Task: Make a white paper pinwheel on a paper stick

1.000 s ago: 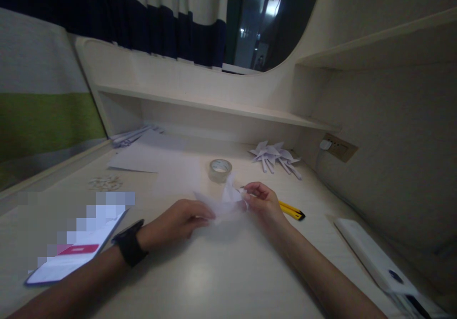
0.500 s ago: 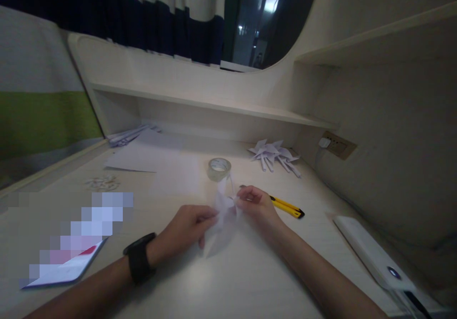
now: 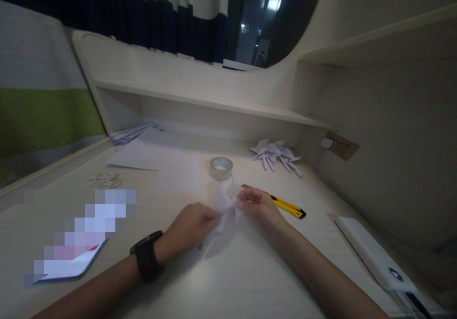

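A white paper pinwheel (image 3: pixel 225 204), blurred, is held between my two hands above the middle of the desk. My left hand (image 3: pixel 195 224), with a black watch on its wrist, pinches the paper from the left. From the right, my right hand (image 3: pixel 257 207) grips it near its centre, where a thin white strip sticks up; what that strip is I cannot tell. Just beyond the paper stands a roll of clear tape (image 3: pixel 220 168). A yellow utility knife (image 3: pixel 288 206) lies partly behind my right hand, its blade tip showing to the left.
Several folded paper pinwheels (image 3: pixel 273 153) lie at the back right. White paper sheets (image 3: pixel 143 152) and rolled paper (image 3: pixel 134 134) are at the back left, near a pile of small pale pieces (image 3: pixel 105 181). A partly pixelated phone (image 3: pixel 76 264) lies front left, a white device (image 3: pixel 371 252) at right.
My left hand has shifted slightly right and up along the paper, and the paper's lower flap has moved with it. The right hand keeps nearly the same place. The view has shifted a little.
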Available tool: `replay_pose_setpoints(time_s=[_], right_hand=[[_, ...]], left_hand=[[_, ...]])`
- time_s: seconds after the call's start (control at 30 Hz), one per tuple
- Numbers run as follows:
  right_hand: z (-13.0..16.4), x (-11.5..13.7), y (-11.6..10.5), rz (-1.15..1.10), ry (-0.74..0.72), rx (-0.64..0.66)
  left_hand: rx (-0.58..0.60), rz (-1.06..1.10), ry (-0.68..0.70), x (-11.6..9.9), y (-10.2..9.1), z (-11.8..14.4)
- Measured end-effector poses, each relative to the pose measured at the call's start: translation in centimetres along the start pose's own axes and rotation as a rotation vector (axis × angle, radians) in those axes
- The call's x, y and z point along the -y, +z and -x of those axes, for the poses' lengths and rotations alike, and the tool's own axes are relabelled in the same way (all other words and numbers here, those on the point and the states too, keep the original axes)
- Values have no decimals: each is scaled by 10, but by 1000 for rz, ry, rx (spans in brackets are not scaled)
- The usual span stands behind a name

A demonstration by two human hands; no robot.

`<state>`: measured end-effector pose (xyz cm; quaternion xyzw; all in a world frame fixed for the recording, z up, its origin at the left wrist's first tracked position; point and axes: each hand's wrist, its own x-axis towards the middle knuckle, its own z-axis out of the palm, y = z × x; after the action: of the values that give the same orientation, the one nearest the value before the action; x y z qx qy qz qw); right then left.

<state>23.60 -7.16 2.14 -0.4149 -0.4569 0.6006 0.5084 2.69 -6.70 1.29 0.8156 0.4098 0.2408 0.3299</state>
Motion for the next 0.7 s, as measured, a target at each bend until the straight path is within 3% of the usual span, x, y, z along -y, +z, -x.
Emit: replay_pose_setpoints(time_s=[0.17, 0.33, 0.7], right_hand=[[0, -1, 0, 42, -58, -15], [-1, -2, 0, 120, -102, -54], [5, 1, 8, 123, -78, -75]], left_hand=[[-178, -97, -140, -12, 3, -3], [-386, 6, -277, -20, 4, -2], [-263, 480, -280, -15, 12, -9]])
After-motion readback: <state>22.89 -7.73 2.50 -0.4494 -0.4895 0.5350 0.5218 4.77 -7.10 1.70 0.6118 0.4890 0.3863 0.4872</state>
